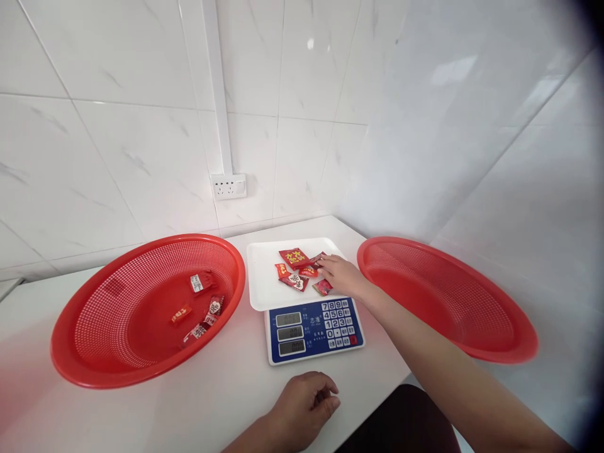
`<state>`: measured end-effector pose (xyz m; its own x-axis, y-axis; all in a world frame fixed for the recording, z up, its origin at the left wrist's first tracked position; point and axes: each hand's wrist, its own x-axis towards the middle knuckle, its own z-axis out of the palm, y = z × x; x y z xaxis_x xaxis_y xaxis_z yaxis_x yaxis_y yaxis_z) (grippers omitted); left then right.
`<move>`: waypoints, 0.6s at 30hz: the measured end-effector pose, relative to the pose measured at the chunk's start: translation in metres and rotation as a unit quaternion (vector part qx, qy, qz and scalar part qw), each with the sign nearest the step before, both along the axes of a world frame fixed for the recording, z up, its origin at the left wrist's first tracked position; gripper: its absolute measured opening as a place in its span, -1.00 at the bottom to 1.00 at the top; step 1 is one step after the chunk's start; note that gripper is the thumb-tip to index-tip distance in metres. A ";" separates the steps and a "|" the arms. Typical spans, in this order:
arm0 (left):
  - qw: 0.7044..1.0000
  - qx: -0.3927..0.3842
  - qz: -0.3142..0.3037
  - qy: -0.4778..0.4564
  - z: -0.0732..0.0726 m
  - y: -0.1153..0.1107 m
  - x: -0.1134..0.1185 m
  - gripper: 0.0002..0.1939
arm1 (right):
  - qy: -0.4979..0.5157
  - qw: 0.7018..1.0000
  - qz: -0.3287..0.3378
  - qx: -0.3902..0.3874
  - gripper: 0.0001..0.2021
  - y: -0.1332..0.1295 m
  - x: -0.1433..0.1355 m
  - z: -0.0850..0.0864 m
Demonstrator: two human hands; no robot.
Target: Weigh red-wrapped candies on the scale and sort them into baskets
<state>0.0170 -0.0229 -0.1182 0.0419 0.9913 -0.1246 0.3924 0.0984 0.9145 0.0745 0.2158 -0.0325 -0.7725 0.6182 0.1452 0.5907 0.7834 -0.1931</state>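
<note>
A red basket (146,324) sat left of the left hand (304,408), whose thumb and fingers were apart; packets (294,258) lay on a white tray (263,277) beside the right hand (344,275); whether it gripped one, I couldn't tell.

Small, shiny red printed packets (294,257), some touching, lie loosely clustered on the white tray (263,283).

Around the blue scale panel (311,321), we have our right hand (340,274) at packets (295,258) on the white tray (262,277) toward twelve o'clock, our curled left hand (302,406) at six, a red basket (151,302) at nine, another basket (443,292) at three.
</note>
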 end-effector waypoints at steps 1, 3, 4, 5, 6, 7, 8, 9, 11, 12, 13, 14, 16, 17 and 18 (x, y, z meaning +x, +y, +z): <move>1.000 0.001 0.000 0.001 0.000 0.000 0.000 -0.75 | 0.000 1.000 0.001 0.002 -0.67 -0.001 0.001 0.001; 1.000 0.005 -0.001 0.002 -0.001 0.000 0.000 -0.74 | 0.001 1.000 -0.002 0.006 -0.69 -0.006 0.003 0.006; 1.000 0.005 -0.002 0.003 -0.001 0.000 0.000 -0.74 | 0.003 1.000 -0.004 0.008 -0.69 -0.009 0.004 0.008; 1.000 0.006 -0.003 0.002 -0.002 0.000 0.000 -0.74 | 0.007 1.000 -0.007 0.010 -0.68 -0.012 0.004 0.010; 1.000 0.006 -0.003 0.002 -0.002 0.000 0.000 -0.74 | 0.012 1.000 -0.009 0.012 -0.67 -0.015 0.003 0.011; 1.000 0.005 -0.003 0.001 -0.003 0.000 0.000 -0.74 | 0.020 1.000 -0.006 0.015 -0.66 -0.018 0.001 0.013; 1.000 0.005 -0.004 0.001 -0.003 0.000 0.000 -0.74 | 0.027 0.999 0.003 0.017 -0.65 -0.021 -0.002 0.014; 1.000 0.006 -0.003 0.002 -0.004 0.001 0.000 -0.74 | 0.032 0.999 0.017 0.016 -0.64 -0.024 -0.004 0.014; 1.000 0.006 0.000 0.004 -0.004 0.001 0.000 -0.75 | 0.032 0.998 0.051 0.005 -0.63 -0.028 -0.011 0.014; 1.000 0.007 0.001 0.005 -0.003 0.001 0.000 -0.75 | 0.028 0.998 0.062 -0.003 -0.63 -0.030 -0.014 0.014; 1.000 0.008 0.002 0.006 -0.003 0.001 0.000 -0.75 | 0.021 0.998 0.064 -0.012 -0.62 -0.031 -0.017 0.013; 1.000 0.009 0.003 0.006 -0.003 0.001 0.000 -0.75 | 0.012 0.998 0.057 -0.020 -0.61 -0.031 -0.019 0.013; 1.000 0.012 0.004 0.004 -0.003 0.001 0.000 -0.75 | -0.008 0.999 0.032 -0.030 -0.58 -0.031 -0.021 0.013; 1.000 0.013 0.004 0.003 -0.003 0.001 0.000 -0.75 | -0.015 0.999 0.021 -0.031 -0.56 -0.031 -0.022 0.013; 1.000 0.014 0.005 0.002 -0.003 0.001 0.000 -0.74 | -0.019 0.999 0.015 -0.031 -0.55 -0.031 -0.021 0.013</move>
<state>0.0172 -0.0222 -0.1211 0.0323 0.9947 -0.0973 0.3957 0.0767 0.9152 0.0533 0.1852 -0.0197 -0.7949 0.6018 0.0774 0.5750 0.7879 -0.2205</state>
